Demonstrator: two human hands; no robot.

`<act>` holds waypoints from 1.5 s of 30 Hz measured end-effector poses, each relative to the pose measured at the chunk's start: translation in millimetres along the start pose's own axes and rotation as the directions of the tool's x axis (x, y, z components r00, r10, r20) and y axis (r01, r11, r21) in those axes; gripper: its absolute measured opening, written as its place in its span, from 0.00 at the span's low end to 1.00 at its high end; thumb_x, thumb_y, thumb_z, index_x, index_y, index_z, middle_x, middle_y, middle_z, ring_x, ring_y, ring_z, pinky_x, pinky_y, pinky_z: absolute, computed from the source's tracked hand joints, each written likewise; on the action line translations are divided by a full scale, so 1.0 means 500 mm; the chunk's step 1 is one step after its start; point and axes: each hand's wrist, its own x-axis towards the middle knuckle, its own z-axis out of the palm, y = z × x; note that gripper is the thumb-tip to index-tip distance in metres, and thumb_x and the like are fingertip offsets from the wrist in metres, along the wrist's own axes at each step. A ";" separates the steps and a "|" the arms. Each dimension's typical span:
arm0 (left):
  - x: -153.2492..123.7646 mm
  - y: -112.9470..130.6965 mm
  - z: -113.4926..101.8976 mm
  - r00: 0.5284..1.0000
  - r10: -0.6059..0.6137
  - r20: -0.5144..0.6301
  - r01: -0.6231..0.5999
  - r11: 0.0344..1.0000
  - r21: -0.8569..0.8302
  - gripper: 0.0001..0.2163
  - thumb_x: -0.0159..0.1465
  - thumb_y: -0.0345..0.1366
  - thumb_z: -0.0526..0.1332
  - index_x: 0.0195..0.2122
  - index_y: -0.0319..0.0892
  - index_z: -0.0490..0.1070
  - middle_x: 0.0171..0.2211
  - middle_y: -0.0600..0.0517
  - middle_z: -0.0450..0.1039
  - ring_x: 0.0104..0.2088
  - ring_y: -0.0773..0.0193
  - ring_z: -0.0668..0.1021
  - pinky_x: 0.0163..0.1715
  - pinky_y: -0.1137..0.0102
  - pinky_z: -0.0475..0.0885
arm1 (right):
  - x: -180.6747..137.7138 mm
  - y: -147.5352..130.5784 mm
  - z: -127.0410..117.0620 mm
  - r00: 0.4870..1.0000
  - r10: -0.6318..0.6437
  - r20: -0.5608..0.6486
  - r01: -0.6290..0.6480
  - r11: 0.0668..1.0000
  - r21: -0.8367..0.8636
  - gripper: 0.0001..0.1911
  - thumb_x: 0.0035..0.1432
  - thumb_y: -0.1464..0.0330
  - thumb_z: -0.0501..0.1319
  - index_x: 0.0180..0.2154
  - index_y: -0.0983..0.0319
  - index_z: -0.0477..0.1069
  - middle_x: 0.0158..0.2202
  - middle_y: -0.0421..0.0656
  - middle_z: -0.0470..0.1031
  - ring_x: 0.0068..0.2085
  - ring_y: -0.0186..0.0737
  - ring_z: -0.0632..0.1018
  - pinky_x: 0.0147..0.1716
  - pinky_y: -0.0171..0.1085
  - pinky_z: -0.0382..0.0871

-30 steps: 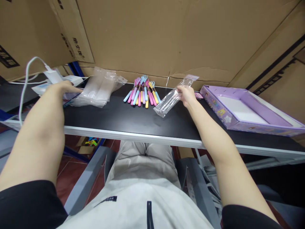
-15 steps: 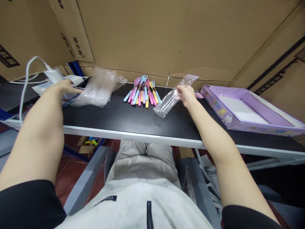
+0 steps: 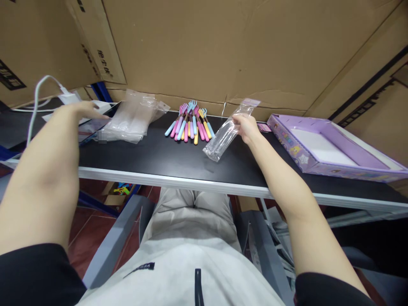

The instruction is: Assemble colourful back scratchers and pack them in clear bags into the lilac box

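Observation:
My right hand [image 3: 247, 126] pinches a long, clear plastic bag [image 3: 220, 140] near its upper end, tilted over the table's middle. On the far left, my left hand [image 3: 89, 111] stretches its fingers out above some flat plastic and papers; whether it touches them I cannot tell. Right beside its fingertips lies a stack of clear plastic bags [image 3: 127, 121]. Between my hands a bunch of small back scratchers [image 3: 191, 123] lies fanned out, with pink, blue, purple and yellow handles toward me and claw-shaped heads away from me.
A purple open box [image 3: 310, 163] stands on the black table [image 3: 153, 159] at the right. A small pink card [image 3: 264, 127] lies beside it. A white charger with its cable [image 3: 40, 91] is at the far left. Cardboard [image 3: 191, 46] walls the back.
My left hand has shifted slightly left and lower over the flat plastic. My right hand has drawn the clear bag a little to the left and toward me.

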 end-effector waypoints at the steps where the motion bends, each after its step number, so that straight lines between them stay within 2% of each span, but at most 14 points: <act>1: -0.019 0.029 -0.007 0.995 -0.042 -0.085 0.048 0.996 0.069 0.18 0.59 0.33 0.68 0.50 0.34 0.73 0.72 0.41 0.67 0.73 0.36 0.66 0.72 0.49 0.62 | -0.007 -0.002 0.004 1.000 0.002 0.026 -0.002 1.000 -0.005 0.09 0.58 0.77 0.64 0.28 0.61 0.68 0.22 0.36 0.68 0.19 0.30 0.69 0.20 0.31 0.70; 3: -0.068 0.102 -0.012 0.983 0.080 -0.168 -0.070 0.995 0.067 0.23 0.66 0.29 0.63 0.63 0.30 0.70 0.72 0.40 0.67 0.70 0.48 0.71 0.72 0.57 0.64 | -0.023 -0.007 0.012 0.995 0.017 0.097 -0.015 1.000 -0.017 0.09 0.60 0.77 0.64 0.28 0.62 0.69 0.22 0.36 0.69 0.19 0.30 0.68 0.19 0.31 0.70; 5: -0.123 0.184 -0.001 0.945 0.216 -0.246 -0.244 0.966 -0.087 0.22 0.70 0.27 0.60 0.65 0.29 0.71 0.66 0.39 0.75 0.64 0.54 0.76 0.69 0.60 0.68 | -0.041 -0.011 0.022 0.981 0.049 0.190 -0.043 0.998 -0.035 0.10 0.62 0.78 0.63 0.28 0.63 0.70 0.22 0.36 0.70 0.18 0.29 0.68 0.19 0.32 0.71; 8: -0.198 0.304 0.047 0.911 0.352 -0.216 -0.411 0.826 -0.386 0.22 0.70 0.28 0.61 0.64 0.24 0.71 0.63 0.33 0.77 0.58 0.55 0.80 0.63 0.60 0.72 | -0.066 -0.010 0.039 0.940 0.107 0.323 -0.091 0.994 -0.065 0.12 0.64 0.78 0.63 0.28 0.63 0.71 0.22 0.37 0.72 0.17 0.29 0.69 0.20 0.32 0.74; 10: -0.237 0.372 0.094 0.891 0.447 -0.075 -0.413 0.732 -0.541 0.18 0.71 0.30 0.60 0.60 0.26 0.73 0.59 0.32 0.79 0.54 0.56 0.83 0.59 0.60 0.75 | -0.081 -0.006 0.050 0.910 0.140 0.391 -0.120 0.990 -0.076 0.12 0.65 0.78 0.64 0.28 0.63 0.71 0.22 0.38 0.73 0.18 0.30 0.71 0.20 0.32 0.75; 13: -0.275 0.448 0.170 0.820 0.521 0.238 -0.306 0.750 -0.587 0.09 0.72 0.34 0.59 0.46 0.39 0.78 0.50 0.39 0.84 0.50 0.55 0.85 0.54 0.57 0.78 | -0.099 0.003 0.064 0.863 0.185 0.471 -0.160 0.983 -0.091 0.10 0.68 0.77 0.63 0.31 0.64 0.73 0.24 0.40 0.76 0.19 0.32 0.75 0.21 0.32 0.76; 16: -0.290 0.492 0.229 0.752 0.555 0.356 -0.196 0.703 -0.684 0.08 0.70 0.32 0.60 0.33 0.43 0.75 0.41 0.44 0.85 0.43 0.56 0.86 0.50 0.56 0.80 | -0.107 0.010 0.069 0.829 0.211 0.518 -0.183 0.978 -0.104 0.09 0.68 0.76 0.64 0.32 0.64 0.74 0.23 0.39 0.76 0.19 0.31 0.75 0.21 0.32 0.77; 20: -0.293 0.517 0.268 0.793 0.538 0.286 -0.046 0.521 -0.852 0.10 0.65 0.25 0.61 0.27 0.41 0.71 0.29 0.48 0.79 0.32 0.64 0.81 0.47 0.63 0.79 | -0.106 0.015 0.067 0.805 0.229 0.548 -0.180 0.973 -0.143 0.10 0.67 0.76 0.65 0.31 0.65 0.75 0.23 0.38 0.75 0.19 0.29 0.73 0.20 0.30 0.74; 25: -0.300 0.528 0.283 0.862 0.459 0.215 0.069 0.313 -0.947 0.09 0.62 0.22 0.60 0.25 0.39 0.69 0.27 0.50 0.76 0.24 0.69 0.76 0.31 0.72 0.72 | -0.107 0.023 0.074 0.781 0.252 0.572 -0.165 0.966 -0.200 0.09 0.64 0.76 0.70 0.31 0.66 0.74 0.24 0.38 0.74 0.20 0.26 0.70 0.19 0.27 0.69; 28: -0.305 0.531 0.288 0.909 0.384 0.163 0.033 0.323 -0.946 0.12 0.61 0.19 0.60 0.23 0.39 0.68 0.22 0.53 0.72 0.20 0.71 0.72 0.26 0.75 0.69 | -0.106 0.029 0.081 0.880 0.164 0.445 -0.087 0.978 -0.187 0.11 0.67 0.71 0.69 0.34 0.62 0.69 0.26 0.37 0.74 0.22 0.29 0.73 0.21 0.31 0.72; 31: -0.311 0.529 0.292 0.934 0.326 0.147 0.011 0.382 -0.924 0.14 0.60 0.17 0.61 0.22 0.40 0.66 0.16 0.56 0.65 0.17 0.73 0.67 0.22 0.78 0.63 | -0.087 0.040 0.078 0.968 -0.118 0.220 0.155 0.975 -0.161 0.16 0.66 0.68 0.69 0.34 0.58 0.62 0.30 0.35 0.72 0.24 0.30 0.74 0.22 0.31 0.73; 36: -0.322 0.520 0.294 0.928 0.333 0.164 -0.005 0.451 -0.893 0.13 0.60 0.19 0.63 0.23 0.40 0.66 0.15 0.57 0.64 0.16 0.73 0.65 0.18 0.79 0.57 | -0.032 0.068 0.052 0.878 -0.342 0.334 0.444 0.841 -0.309 0.10 0.64 0.62 0.70 0.34 0.60 0.73 0.36 0.41 0.74 0.34 0.37 0.78 0.33 0.38 0.78; 40: -0.326 0.511 0.295 0.923 0.359 0.138 -0.048 0.463 -0.885 0.11 0.63 0.21 0.63 0.24 0.38 0.69 0.17 0.56 0.67 0.17 0.72 0.68 0.21 0.77 0.60 | 0.000 0.088 0.041 0.759 -0.493 0.424 0.648 0.629 -0.429 0.09 0.65 0.63 0.67 0.36 0.62 0.83 0.45 0.47 0.74 0.45 0.43 0.79 0.52 0.48 0.78; 45: -0.334 0.506 0.293 0.897 0.425 0.118 -0.122 0.496 -0.860 0.09 0.61 0.20 0.64 0.26 0.38 0.71 0.16 0.57 0.68 0.16 0.71 0.66 0.20 0.75 0.59 | 0.028 0.100 0.035 0.680 -0.597 0.426 0.730 0.493 -0.474 0.11 0.66 0.65 0.65 0.46 0.60 0.85 0.53 0.50 0.72 0.58 0.48 0.76 0.64 0.49 0.71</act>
